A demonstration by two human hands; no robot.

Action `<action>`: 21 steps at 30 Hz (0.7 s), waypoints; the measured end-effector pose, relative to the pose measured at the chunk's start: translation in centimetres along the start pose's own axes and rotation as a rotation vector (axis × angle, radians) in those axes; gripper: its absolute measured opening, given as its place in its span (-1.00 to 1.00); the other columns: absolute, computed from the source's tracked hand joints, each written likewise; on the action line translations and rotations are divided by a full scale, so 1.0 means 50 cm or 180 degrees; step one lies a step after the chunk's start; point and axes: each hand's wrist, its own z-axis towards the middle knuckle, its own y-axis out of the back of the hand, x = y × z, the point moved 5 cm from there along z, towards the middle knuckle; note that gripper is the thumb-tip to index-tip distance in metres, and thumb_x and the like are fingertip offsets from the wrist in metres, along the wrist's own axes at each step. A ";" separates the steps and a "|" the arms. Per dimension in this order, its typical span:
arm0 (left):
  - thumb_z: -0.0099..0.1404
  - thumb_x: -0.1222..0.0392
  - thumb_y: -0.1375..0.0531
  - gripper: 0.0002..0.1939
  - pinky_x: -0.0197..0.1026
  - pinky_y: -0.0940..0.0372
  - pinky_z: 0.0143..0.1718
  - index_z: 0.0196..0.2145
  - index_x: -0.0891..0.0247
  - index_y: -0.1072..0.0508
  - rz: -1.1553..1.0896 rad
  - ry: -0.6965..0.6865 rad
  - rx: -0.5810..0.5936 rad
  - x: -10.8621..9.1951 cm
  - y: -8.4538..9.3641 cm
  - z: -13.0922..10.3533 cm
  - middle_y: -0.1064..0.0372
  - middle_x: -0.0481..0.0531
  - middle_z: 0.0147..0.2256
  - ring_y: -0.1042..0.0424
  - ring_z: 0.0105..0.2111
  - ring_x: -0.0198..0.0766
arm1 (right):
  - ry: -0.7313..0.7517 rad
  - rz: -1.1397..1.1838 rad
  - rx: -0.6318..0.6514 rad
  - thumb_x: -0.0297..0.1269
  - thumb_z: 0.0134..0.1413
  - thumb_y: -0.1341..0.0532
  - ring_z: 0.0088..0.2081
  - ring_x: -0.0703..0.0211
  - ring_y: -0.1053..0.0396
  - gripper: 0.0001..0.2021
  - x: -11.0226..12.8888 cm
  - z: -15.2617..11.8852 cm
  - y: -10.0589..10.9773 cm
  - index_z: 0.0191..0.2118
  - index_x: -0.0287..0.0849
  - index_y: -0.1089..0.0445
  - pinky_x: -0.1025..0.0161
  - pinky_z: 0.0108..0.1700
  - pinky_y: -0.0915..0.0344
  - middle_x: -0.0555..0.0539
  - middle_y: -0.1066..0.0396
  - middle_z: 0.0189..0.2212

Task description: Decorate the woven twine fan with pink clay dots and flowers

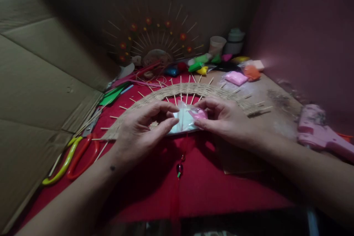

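Observation:
A small clear plastic packet of pink clay is between my two hands, above the light-blue centre of a woven fan. My right hand pinches the pink end between thumb and fingers. At the loose plastic end, the thumb and bent fingers of my left hand close in on the wrap's edge. Behind the hands arches the fan's woven straw band, with thin sticks poking out through it. Below the centre hangs a red tassel cord with a dark bead.
Red-and-yellow-handled scissors lie left, beside a cardboard wall. Several clay packets, among them a pink one and an orange one, lie behind. A pink glue gun rests right. A decorated fan, cup and lidded container stand at the back.

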 end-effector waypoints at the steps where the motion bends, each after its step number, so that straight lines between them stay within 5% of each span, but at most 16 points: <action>1: 0.16 0.27 -0.27 -0.84 -0.34 -0.29 -0.36 -0.26 0.26 -0.48 -0.0049 0.0033 0.0014 0.002 -0.002 0.001 -0.46 -0.03 -0.36 -0.40 -0.39 -0.36 | 0.0015 0.0006 0.0020 -0.39 -0.08 -0.28 -0.41 0.24 -0.26 -0.83 0.001 -0.001 -0.001 -0.28 -0.24 -0.43 0.29 -0.42 -0.19 -0.02 -0.34 -0.44; 21: 0.16 0.30 -0.23 -0.88 -0.35 -0.24 -0.60 -0.30 0.29 -0.42 -0.0978 0.0988 0.0400 0.027 -0.027 0.004 -0.40 -0.02 -0.42 -0.37 -0.57 -0.39 | 0.0572 -0.0346 0.0002 -0.40 0.02 -0.26 -0.31 0.18 -0.33 -0.75 0.029 -0.010 -0.001 -0.13 -0.12 -0.50 0.18 -0.23 -0.27 -0.06 -0.40 -0.33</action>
